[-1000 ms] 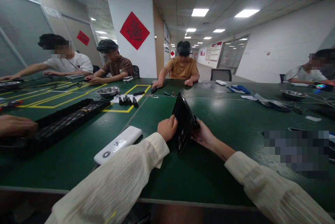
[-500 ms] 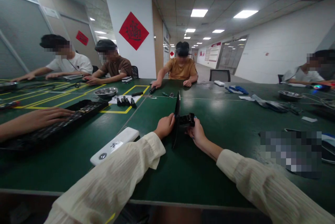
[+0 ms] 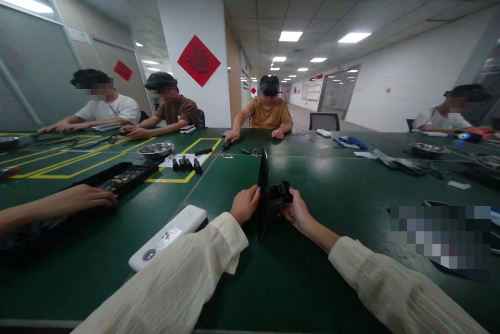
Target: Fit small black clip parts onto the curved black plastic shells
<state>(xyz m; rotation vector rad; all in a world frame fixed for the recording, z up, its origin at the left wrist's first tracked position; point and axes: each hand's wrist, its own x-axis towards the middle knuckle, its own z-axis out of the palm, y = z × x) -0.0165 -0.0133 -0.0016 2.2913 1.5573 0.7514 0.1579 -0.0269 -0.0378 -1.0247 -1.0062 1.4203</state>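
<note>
Over the green table (image 3: 344, 193), the left hand (image 3: 245, 205) clamps its fingers on an upright, thin black panel (image 3: 264, 198) while the right hand (image 3: 298, 210) grips a black bracket (image 3: 280, 192) beside it; probably light, stiff and slippery, the panel suits edge holds.

The panel (image 3: 264, 193) we hold looks like thin dark plastic, smooth with a faint gloss; the bracket (image 3: 280, 193) beside it looks like black plastic. Our sleeves (image 3: 203, 261) are matt cloth, finely ribbed and crinkled. Before us the table top (image 3: 292, 287) is smooth and softly shiny. We see smooth white plastic on the oblong device (image 3: 187, 221), polished metal on the bowl (image 3: 155, 156), white paper in the sheet (image 3: 168, 162), and limp, matt cloth in the grey piece (image 3: 398, 163).
</note>
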